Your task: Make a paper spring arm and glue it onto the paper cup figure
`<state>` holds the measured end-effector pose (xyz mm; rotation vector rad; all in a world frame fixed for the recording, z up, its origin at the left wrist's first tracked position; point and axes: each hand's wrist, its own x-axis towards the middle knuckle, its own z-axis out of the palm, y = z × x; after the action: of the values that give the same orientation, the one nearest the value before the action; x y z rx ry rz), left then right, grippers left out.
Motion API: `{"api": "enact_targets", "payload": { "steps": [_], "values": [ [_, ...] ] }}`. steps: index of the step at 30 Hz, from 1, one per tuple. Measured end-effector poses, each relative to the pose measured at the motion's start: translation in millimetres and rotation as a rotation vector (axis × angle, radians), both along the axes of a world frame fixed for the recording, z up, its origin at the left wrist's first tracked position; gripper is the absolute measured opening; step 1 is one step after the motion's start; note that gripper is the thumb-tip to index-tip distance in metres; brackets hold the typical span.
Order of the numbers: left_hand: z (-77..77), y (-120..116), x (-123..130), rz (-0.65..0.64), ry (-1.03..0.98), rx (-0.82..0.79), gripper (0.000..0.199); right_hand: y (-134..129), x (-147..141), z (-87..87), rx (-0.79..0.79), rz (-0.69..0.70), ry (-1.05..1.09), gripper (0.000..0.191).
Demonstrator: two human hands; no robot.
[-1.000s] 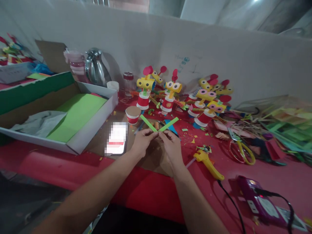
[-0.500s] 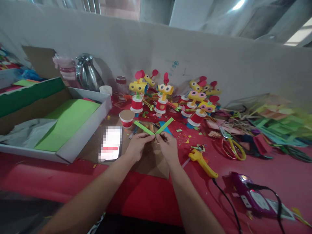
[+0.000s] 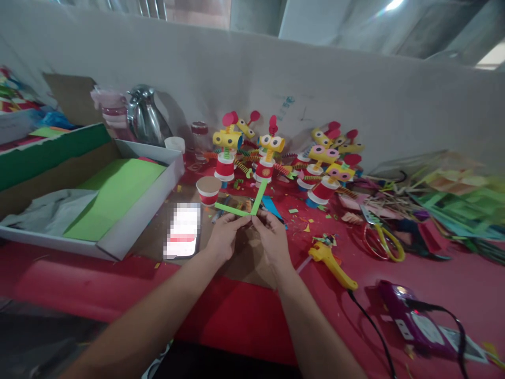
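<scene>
Two light-green paper strips [image 3: 259,197] meet at a corner between my hands, one pointing away from me and one to the left. My left hand [image 3: 224,237] pinches them near the join from the left. From the right, my right hand [image 3: 270,237] grips the same corner, fingertips almost touching the left ones. Whether the strips are glued or merely overlapped there, I cannot tell. Below the hands lies a brown cardboard sheet [image 3: 252,271]. Just beyond the left hand stands a red-and-white paper cup [image 3: 208,196]. Blue paper [image 3: 273,207] lies beyond the right hand.
Paper-cup robot figures [image 3: 268,145] stand along the wall. A yellow glue gun [image 3: 333,266], scissors [image 3: 384,242] and a purple power strip [image 3: 414,318] lie on the right. A phone [image 3: 182,231] and an open box [image 3: 145,197] are on the left. Coloured paper [image 3: 453,202] is piled far right.
The strips have turned: the right one now points more steeply away from me, and the left one lies flatter. Both hands keep their pinch near the join. The view has shifted slightly.
</scene>
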<state>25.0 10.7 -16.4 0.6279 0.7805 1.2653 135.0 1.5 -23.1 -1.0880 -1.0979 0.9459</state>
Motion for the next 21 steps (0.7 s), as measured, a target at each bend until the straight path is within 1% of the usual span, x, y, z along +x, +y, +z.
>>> {"api": "enact_targets", "payload": {
  "steps": [3, 6, 13, 16, 21],
  "values": [
    [-0.2, -0.5, 0.8, -0.010, -0.016, -0.003, 0.023, 0.0, 1.5, -4.0, 0.013, -0.056, -0.094, 0.014],
    [0.0, -1.3, 0.8, 0.000, 0.004, 0.016, 0.023, -0.3, 3.6, -6.4, 0.029, -0.084, -0.164, 0.015],
    [0.3, -3.0, 1.1, -0.029, 0.063, 0.068, 0.023, -0.9, 7.4, -4.0, -0.037, -0.123, -0.160, 0.016],
    [1.0, -2.6, 1.2, -0.010, 0.063, 0.050, 0.021, -1.3, 5.6, -1.0, -0.067, -0.088, -0.091, 0.015],
    [3.5, 0.3, 0.5, 0.012, 0.024, -0.034, 0.026, -1.4, -0.9, 2.9, -0.119, -0.030, 0.157, 0.019]
  ]
}}
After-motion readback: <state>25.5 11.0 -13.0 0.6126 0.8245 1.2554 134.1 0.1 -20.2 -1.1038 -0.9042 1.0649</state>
